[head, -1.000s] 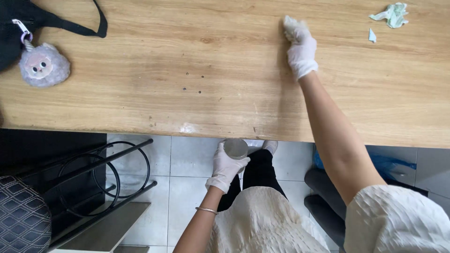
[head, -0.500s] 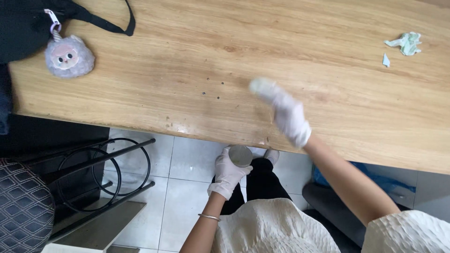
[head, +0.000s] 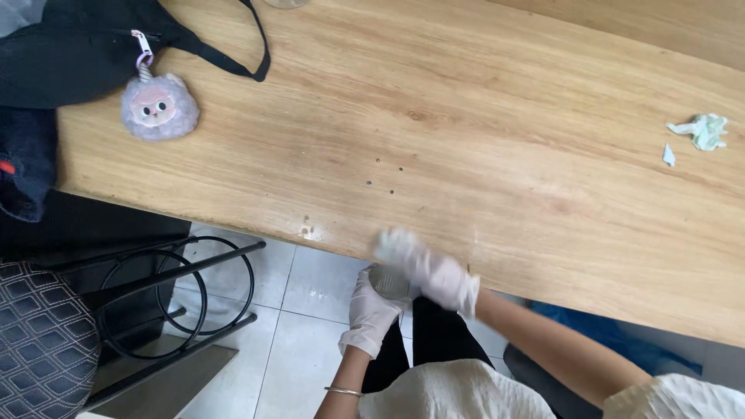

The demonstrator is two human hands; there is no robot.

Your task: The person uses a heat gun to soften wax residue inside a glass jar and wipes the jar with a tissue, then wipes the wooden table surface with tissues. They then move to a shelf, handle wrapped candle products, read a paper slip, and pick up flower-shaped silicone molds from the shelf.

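White gloves cover both hands, which meet just below the near edge of the counter (head: 497, 163). The left hand (head: 372, 299) is cupped around a small round greyish container (head: 388, 281), fingers wrapped on its side, holding it under the counter's lip over the tiled floor (head: 310, 310). The right hand (head: 431, 268) is blurred with motion at the edge, lying over the mouth of the container and partly on the wood; whether its fingers are spread or closed on anything I cannot tell.

Judging from this, sweeping bits off the edge into the container looks to be in hand, and only part done. A few dark specks (head: 384, 174) lie on the wood a little beyond the hands, and a pale smear (head: 308, 230) sits near the edge to the left. Farther off to the right, well apart from the hands, a crumpled pale green scrap (head: 702, 130) and a small white fragment (head: 669, 155) lie uncollected.

At the far left corner rests a black bag (head: 85, 54) with a fluffy grey charm (head: 159, 107) clipped to it. A chair with a patterned seat (head: 43, 341) stands beside the counter.
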